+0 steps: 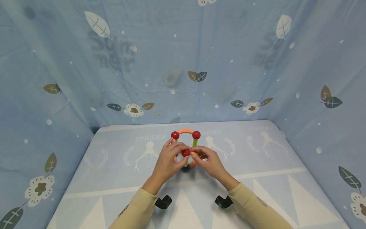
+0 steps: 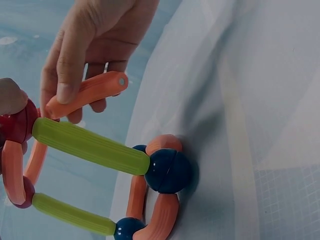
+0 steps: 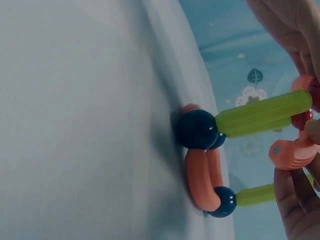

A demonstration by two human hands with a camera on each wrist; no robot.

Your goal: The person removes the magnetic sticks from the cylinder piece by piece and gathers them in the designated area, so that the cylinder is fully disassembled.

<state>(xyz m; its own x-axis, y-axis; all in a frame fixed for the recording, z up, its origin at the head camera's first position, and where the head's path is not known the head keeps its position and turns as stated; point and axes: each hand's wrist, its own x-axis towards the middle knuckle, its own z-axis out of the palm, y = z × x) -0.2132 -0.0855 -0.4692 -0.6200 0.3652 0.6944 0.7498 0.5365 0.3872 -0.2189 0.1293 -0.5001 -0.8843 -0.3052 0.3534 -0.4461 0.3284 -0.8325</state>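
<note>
Ball of glossy red plastic (image 1: 186,153), pinched by your left hand (image 1: 168,158), tops a ribbed green rod (image 2: 92,146); your right hand (image 1: 211,163) pinches a curved orange rod (image 2: 92,92) beside the ball.

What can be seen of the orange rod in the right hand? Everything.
The orange rod is short, gently curved, ridged, plastic-looking, with a pale grey disc in its free end. The right hand pinches it above the patterned surface, that end angled downward. Its upper end sits by the nearest red ball; whether they touch is unclear.
</note>
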